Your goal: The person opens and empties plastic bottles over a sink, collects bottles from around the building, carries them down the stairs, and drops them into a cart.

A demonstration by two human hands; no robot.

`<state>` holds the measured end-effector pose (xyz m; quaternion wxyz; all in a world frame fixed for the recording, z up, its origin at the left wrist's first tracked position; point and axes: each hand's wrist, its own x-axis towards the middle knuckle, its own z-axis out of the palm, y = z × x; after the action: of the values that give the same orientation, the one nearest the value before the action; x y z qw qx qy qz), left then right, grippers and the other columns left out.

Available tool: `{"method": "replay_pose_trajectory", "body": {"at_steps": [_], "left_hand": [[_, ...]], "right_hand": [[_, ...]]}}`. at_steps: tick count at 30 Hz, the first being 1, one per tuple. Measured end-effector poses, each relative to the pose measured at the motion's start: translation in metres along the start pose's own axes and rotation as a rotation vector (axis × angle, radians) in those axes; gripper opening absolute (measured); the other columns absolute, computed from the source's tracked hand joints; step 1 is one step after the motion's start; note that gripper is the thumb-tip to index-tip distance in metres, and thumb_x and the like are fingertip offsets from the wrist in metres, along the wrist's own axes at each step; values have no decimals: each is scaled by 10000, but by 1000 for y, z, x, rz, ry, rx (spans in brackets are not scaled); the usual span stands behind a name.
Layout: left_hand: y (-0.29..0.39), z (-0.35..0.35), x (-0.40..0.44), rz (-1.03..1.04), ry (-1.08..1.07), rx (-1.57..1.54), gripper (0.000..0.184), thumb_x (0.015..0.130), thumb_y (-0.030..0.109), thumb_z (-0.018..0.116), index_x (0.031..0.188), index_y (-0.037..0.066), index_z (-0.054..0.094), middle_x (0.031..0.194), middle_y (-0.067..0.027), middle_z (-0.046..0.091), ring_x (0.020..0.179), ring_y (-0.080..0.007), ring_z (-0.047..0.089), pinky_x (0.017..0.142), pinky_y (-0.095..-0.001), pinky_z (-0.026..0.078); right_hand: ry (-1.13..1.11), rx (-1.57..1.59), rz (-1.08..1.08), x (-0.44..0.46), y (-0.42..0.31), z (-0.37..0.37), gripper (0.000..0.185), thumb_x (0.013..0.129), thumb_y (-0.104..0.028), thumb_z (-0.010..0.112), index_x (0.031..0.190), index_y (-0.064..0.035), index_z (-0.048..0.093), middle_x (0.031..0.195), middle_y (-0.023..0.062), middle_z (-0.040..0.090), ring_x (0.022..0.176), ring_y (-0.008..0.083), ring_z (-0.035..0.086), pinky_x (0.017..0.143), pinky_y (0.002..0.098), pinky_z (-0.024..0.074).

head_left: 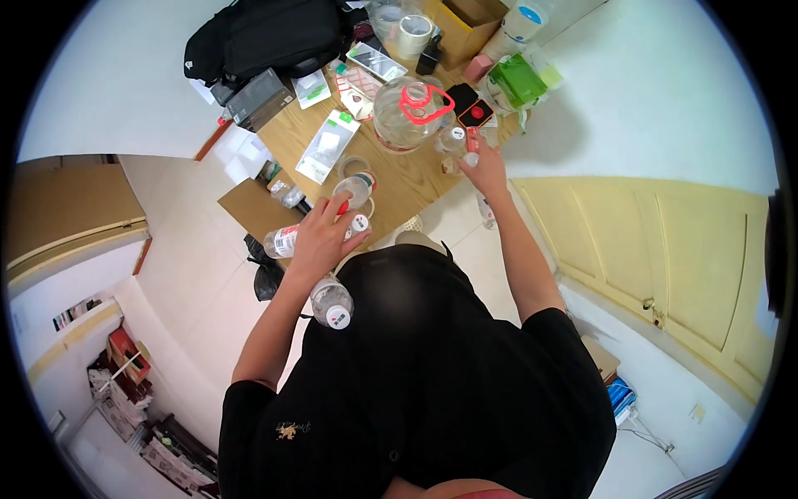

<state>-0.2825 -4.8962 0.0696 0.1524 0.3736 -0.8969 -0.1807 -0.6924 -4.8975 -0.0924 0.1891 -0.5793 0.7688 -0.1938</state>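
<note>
My left hand (318,239) is over the table's near left corner, its thumb and fingers curved round the middle of a clear plastic bottle (285,241) lying on its side. The bottle's white cap shows past my thumb. Another clear bottle with a white cap (331,301) is beside my left wrist, and a clear round container (353,193) sits just beyond the fingertips. My right hand (485,172) reaches to the table's right edge, fingers closed at a small clear bottle (451,166) with a whitish cap. An upright clear bottle (451,140) stands beside it.
A big clear jug (405,116) with a red handle stands mid-table (407,185). Around it are tape rolls (414,35), white-and-green packages (328,146), a black bag (274,41), a cardboard box (465,29) and a green packet (517,81). A black plastic bag (266,270) hangs at the left.
</note>
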Motion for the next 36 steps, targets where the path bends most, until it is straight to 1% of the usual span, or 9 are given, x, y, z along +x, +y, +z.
{"method": "replay_pose_trajectory", "body": {"at_steps": [3, 6, 9, 12, 15, 18, 19, 28, 36], "left_hand": [[-2, -2, -2, -13, 16, 7, 349, 818, 286, 888, 1059, 67, 764, 1323, -84, 619, 1035, -293, 628, 884, -430, 566], [-3, -2, -8, -24, 17, 2, 350, 819, 286, 888, 1058, 63, 763, 1322, -83, 620, 1042, -294, 629, 892, -430, 566], [-3, -1, -6, -19, 1, -14, 350, 820, 284, 887, 1054, 57, 760, 1323, -86, 620, 1053, -293, 629, 902, -429, 567], [-3, -1, -7, -6, -6, -19, 354, 822, 289, 884, 1050, 51, 755, 1325, -87, 619, 1060, -292, 629, 909, -429, 567], [-8, 0, -10, -24, -28, -2, 365, 828, 309, 881, 1048, 49, 751, 1333, -84, 611, 1061, -289, 629, 914, -431, 568], [-10, -4, -13, 1, -24, 23, 362, 860, 344, 835, 1025, 37, 734, 1313, -82, 583, 1036, -279, 602, 887, -413, 559], [-10, -4, -15, 1, -4, 18, 365, 859, 349, 835, 1024, 39, 734, 1305, -77, 581, 1033, -273, 602, 886, -406, 561], [-11, -7, -19, -18, -4, 28, 367, 847, 341, 846, 1034, 39, 753, 1330, -81, 601, 1060, -276, 613, 906, -415, 564], [-11, -8, -22, -91, -21, -31, 342, 832, 304, 876, 1068, 80, 773, 1341, -96, 625, 1128, -313, 637, 939, -448, 571]], "right_hand": [[41, 12, -29, -4, 3, -11, 918, 817, -387, 870, 1580, -100, 449, 1229, 215, 743, 1116, 416, 716, 1020, 518, 538], [-140, 147, 86, 8, -42, -67, 928, 807, -388, 876, 1584, -107, 454, 1237, 227, 739, 1124, 414, 713, 955, 484, 576], [-123, 25, -24, 38, -33, -61, 821, 813, -392, 868, 1514, -102, 553, 1191, 228, 753, 1107, 408, 721, 957, 486, 573], [-289, -12, -40, 62, -34, -58, 711, 828, -393, 855, 1434, -98, 630, 1150, 216, 768, 1094, 412, 723, 958, 487, 571], [-248, -86, -165, 79, -7, -20, 719, 844, -487, 831, 1462, -190, 616, 1168, 165, 777, 1060, 381, 746, 899, 484, 588], [-277, -161, -30, 69, -43, -35, 648, 876, -479, 800, 1411, -163, 617, 1147, 170, 777, 1057, 394, 740, 888, 500, 588], [-182, -87, -79, 60, -55, -39, 487, 880, -356, 792, 1296, -144, 653, 1023, 250, 759, 970, 461, 732, 860, 564, 576], [-180, -134, -132, 64, -51, -12, 506, 935, -333, 737, 1371, -168, 540, 920, 277, 739, 911, 487, 727, 817, 599, 567], [-59, 14, 53, 28, -15, -32, 685, 793, -439, 892, 1261, -66, 559, 1101, 211, 731, 1009, 378, 739, 868, 487, 573]]}}
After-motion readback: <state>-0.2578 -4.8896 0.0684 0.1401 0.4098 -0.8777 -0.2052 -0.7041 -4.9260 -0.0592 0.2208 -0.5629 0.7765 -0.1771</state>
